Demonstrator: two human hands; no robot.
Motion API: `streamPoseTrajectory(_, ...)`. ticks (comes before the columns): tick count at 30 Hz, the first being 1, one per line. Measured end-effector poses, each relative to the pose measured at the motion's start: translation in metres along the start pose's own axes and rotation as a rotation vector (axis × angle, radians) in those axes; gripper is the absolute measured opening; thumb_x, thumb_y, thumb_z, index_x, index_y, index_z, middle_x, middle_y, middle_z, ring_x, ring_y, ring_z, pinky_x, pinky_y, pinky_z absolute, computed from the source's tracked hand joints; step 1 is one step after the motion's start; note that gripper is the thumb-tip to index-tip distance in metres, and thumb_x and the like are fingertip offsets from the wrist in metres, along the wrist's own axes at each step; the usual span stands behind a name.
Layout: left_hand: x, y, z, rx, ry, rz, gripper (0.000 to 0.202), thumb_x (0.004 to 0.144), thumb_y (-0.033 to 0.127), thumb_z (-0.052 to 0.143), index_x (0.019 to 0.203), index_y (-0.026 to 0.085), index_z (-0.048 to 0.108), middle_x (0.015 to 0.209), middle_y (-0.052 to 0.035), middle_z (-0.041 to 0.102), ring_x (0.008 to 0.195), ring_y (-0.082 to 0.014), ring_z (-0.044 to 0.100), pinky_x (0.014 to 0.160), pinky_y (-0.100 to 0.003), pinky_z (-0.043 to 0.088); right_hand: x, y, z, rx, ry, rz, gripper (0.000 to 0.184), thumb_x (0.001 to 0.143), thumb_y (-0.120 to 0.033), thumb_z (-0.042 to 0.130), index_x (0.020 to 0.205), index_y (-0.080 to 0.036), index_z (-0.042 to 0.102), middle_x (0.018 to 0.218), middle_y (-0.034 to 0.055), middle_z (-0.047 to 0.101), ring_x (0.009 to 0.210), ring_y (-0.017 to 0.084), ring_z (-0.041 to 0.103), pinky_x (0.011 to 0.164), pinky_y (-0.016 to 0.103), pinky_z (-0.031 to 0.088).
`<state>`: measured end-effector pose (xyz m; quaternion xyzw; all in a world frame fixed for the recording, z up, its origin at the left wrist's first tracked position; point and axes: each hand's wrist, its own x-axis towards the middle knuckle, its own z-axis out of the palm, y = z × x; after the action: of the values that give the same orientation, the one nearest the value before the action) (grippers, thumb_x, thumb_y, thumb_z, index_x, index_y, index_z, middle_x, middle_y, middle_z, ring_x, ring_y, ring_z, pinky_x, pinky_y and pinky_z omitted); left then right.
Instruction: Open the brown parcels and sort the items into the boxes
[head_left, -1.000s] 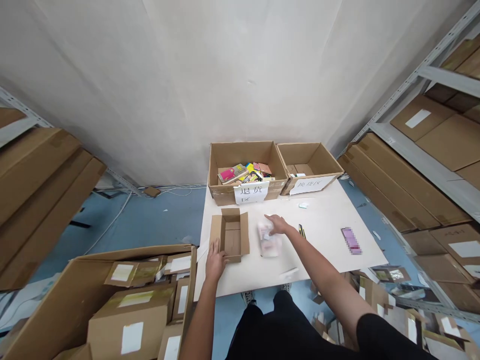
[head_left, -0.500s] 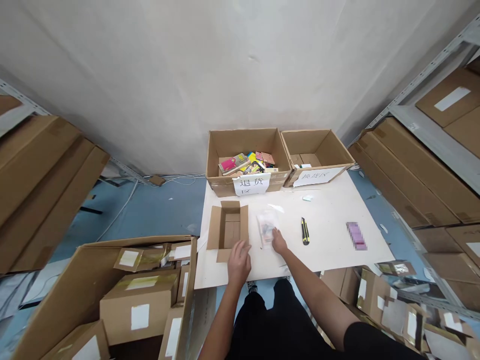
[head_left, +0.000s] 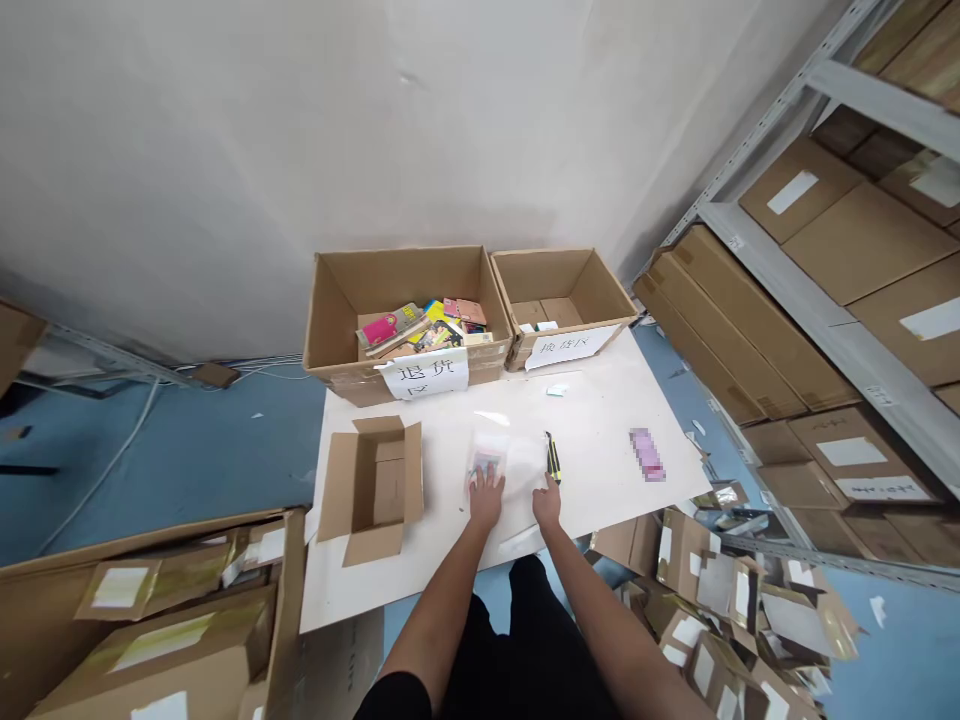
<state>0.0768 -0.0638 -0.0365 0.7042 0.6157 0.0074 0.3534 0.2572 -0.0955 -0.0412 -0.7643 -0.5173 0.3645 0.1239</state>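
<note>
The packet lies on the surface in clear wrap under my left hand, fingers spread flat, pressing rather than gripping. My right hand is half curled at the near end of the knife; I cannot tell whether it has hold. The carton stands open beside them, so that step looks done, while unwrapping seems left.
</note>
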Motion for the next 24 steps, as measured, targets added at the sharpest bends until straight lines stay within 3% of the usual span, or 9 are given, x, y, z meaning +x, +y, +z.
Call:
streamPoseTrajectory(3,-0.001,0.001,0.009,0.005,0.021,0.003,0.059,0.089,0.015,0.050,0.146,0.024,0.059,0.169,-0.0128,0.037,0.159,-0.0371,0.021,0.121,-0.063,0.029,-0.002,-0.003,-0.011,-0.044,0.110,-0.049,0.073,0.090,-0.021,0.043,0.163,-0.017,0.035,0.165,0.0126,0.041,0.149,0.029,0.043,0.123,0.046,0.037)
streamPoseTrajectory(7,0.001,0.015,0.004,-0.030,0.054,-0.071,0.071,0.083,0.007,0.050,0.153,0.017,0.049,0.160,-0.0173,0.048,0.154,-0.0327,0.035,0.119,-0.054,0.038,0.002,-0.014,-0.010,-0.167,-0.132,-0.301,0.075,0.085,-0.013,0.045,0.160,-0.018,0.043,0.171,0.0068,0.031,0.159,0.026,0.024,0.129,0.045,0.027)
streamPoseTrajectory(11,0.003,0.026,-0.019,-0.176,0.199,-0.037,0.079,0.074,0.002,0.051,0.151,0.015,0.053,0.154,-0.0138,0.057,0.152,-0.0295,0.039,0.125,-0.050,0.035,0.013,-0.013,-0.009,-0.381,-0.380,-0.228,0.092,0.076,-0.009,0.052,0.165,-0.013,0.031,0.175,0.0102,0.018,0.161,0.033,0.013,0.126,0.049,0.028)
streamPoseTrajectory(15,-0.011,0.004,-0.047,-0.387,0.385,0.026,0.079,0.074,0.003,0.044,0.151,0.020,0.055,0.157,-0.0052,0.055,0.152,-0.0225,0.039,0.125,-0.045,0.038,0.020,-0.001,-0.014,-0.510,-0.420,-0.211,0.093,0.073,-0.012,0.057,0.164,-0.018,0.036,0.175,0.0074,0.014,0.161,0.038,0.010,0.126,0.057,0.025)
streamPoseTrajectory(17,-0.026,-0.018,-0.054,-0.479,0.456,-0.095,0.076,0.077,0.005,0.043,0.150,0.021,0.055,0.156,-0.0058,0.056,0.147,-0.0201,0.047,0.119,-0.040,0.045,0.021,0.001,-0.014,-0.529,-0.394,-0.197,0.093,0.072,-0.015,0.059,0.163,-0.018,0.038,0.174,0.0084,0.020,0.161,0.040,0.010,0.126,0.059,0.023)
streamPoseTrajectory(19,-0.043,-0.042,-0.055,-0.519,0.508,-0.300,0.069,0.078,0.008,0.047,0.145,0.021,0.059,0.146,-0.0087,0.065,0.135,-0.0209,0.060,0.109,-0.036,0.052,0.022,0.000,-0.013,-0.530,-0.377,-0.173,0.093,0.072,-0.016,0.061,0.163,-0.017,0.038,0.173,0.0101,0.026,0.160,0.041,0.010,0.126,0.060,0.022)
streamPoseTrajectory(22,-0.067,-0.065,-0.048,-0.496,0.547,-0.533,0.055,0.073,0.012,0.057,0.126,0.018,0.070,0.120,-0.0122,0.077,0.114,-0.0274,0.072,0.098,-0.039,0.057,0.024,-0.005,-0.014,-0.506,-0.365,-0.139,0.090,0.073,-0.017,0.061,0.161,-0.017,0.042,0.170,0.0124,0.033,0.159,0.042,0.018,0.123,0.060,0.028)
streamPoseTrajectory(24,-0.076,-0.068,-0.041,-0.476,0.577,-0.600,0.050,0.073,0.014,0.058,0.121,0.015,0.071,0.113,-0.0147,0.077,0.114,-0.0322,0.071,0.097,-0.044,0.056,0.025,-0.008,-0.017,-0.461,-0.342,-0.115,0.084,0.074,-0.016,0.059,0.157,-0.017,0.047,0.166,0.0144,0.040,0.156,0.040,0.026,0.119,0.057,0.035)
